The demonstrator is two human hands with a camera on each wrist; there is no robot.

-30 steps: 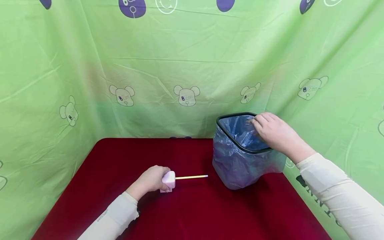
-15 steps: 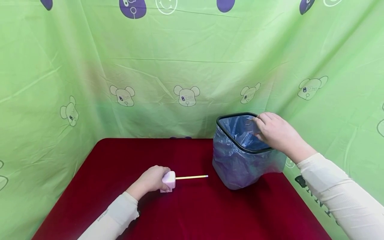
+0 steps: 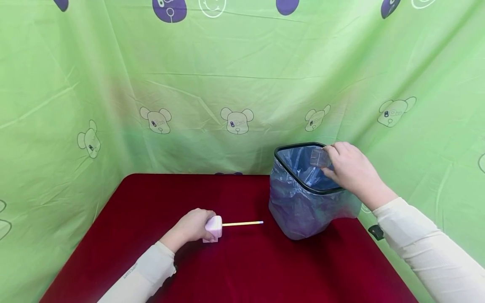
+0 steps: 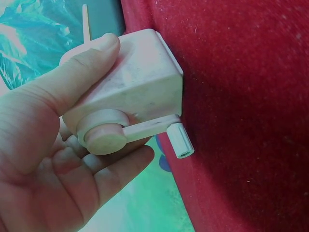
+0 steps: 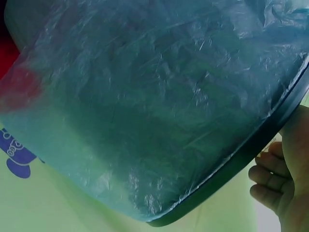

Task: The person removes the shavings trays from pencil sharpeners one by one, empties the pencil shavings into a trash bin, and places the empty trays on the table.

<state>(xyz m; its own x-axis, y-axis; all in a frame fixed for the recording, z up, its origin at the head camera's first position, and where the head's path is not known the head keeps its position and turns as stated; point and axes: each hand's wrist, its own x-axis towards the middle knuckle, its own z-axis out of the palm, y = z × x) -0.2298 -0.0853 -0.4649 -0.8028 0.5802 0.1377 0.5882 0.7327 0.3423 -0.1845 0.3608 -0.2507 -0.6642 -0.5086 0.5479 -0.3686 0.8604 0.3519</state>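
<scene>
Gripping pencil sharpener (image 3: 214,227) in left hand (image 3: 192,225) and clear tray (image 3: 319,158), seemingly removed, not refitted, in right hand (image 3: 350,170) over bin (image 3: 299,214).

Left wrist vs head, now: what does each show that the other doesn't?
Left wrist only: the crank arm and pale ribbed cylindrical knob on the end of the pale pink boxy sharpener.

Head only: the right hand holding a small clear plastic box at the bin's mouth, plus the bin's black angular rim.

Both: the left hand gripping the sharpener, the thin yellow pencil sticking out of it, translucent blue plastic liner, red cloth tabletop, green fabric backdrop.
</scene>
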